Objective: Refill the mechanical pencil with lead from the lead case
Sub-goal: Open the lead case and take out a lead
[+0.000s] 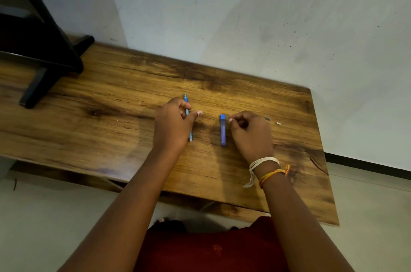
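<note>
A blue mechanical pencil (187, 116) lies on the wooden table (124, 93), tip pointing away from me. My left hand (172, 126) is curled over its middle, with the index finger hooked across the barrel and the thumb stretched to the right. A blue lead case (223, 130) lies parallel to it, a little to the right. My right hand (251, 133) rests just right of the case, thumb and fingertips pinched together beside its top end. Anything thin between those fingertips is too small to see.
Two small loose pieces, a grey one (267, 118) and a white one (278, 123), lie on the table right of my right hand. A black stand (44, 64) occupies the table's far left. A white wall runs behind the table, whose right edge is close.
</note>
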The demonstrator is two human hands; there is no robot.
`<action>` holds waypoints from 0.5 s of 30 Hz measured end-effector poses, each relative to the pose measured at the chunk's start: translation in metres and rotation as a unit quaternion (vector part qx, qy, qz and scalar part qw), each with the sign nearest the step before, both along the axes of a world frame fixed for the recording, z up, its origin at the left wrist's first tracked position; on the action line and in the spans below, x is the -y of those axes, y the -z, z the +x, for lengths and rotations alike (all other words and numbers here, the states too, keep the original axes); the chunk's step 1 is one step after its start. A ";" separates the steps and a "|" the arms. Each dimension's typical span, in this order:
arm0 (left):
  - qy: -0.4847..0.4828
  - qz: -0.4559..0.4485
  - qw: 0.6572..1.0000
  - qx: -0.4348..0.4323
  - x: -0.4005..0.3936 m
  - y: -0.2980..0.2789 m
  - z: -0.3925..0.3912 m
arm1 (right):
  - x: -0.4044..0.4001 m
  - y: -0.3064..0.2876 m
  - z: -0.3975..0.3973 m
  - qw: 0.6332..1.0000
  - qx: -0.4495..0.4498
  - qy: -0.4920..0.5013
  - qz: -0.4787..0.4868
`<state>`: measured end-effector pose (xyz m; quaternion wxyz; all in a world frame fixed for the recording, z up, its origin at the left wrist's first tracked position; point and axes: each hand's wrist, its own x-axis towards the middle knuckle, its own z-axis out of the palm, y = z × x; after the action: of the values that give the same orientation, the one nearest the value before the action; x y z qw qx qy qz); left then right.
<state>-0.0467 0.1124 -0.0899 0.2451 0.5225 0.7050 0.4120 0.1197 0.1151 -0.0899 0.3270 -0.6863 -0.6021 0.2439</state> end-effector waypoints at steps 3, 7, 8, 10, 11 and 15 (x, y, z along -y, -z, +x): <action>0.038 0.054 0.998 -0.008 0.002 -0.001 0.013 | 0.002 0.000 -0.009 1.000 0.026 0.000 -0.012; 0.058 0.072 0.996 0.003 0.001 0.001 0.023 | 0.002 -0.003 -0.013 0.997 0.060 -0.033 -0.044; 0.057 0.071 0.996 0.010 0.001 0.002 0.023 | 0.002 -0.004 -0.011 0.996 0.061 -0.032 -0.051; 0.052 0.065 0.996 0.030 0.001 0.004 0.025 | 0.001 -0.006 -0.007 0.996 0.057 -0.016 -0.067; 0.050 0.063 0.996 0.039 0.001 0.005 0.026 | 0.000 -0.006 -0.005 0.996 0.047 -0.006 -0.080; 0.073 0.053 0.994 0.067 0.001 0.004 0.035 | -0.003 -0.009 0.005 0.993 -0.004 0.025 -0.114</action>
<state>-0.0119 0.1118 -0.0938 0.2934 0.5556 0.6244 0.4641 0.1247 0.1180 -0.0810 0.2549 -0.7328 -0.5517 0.3059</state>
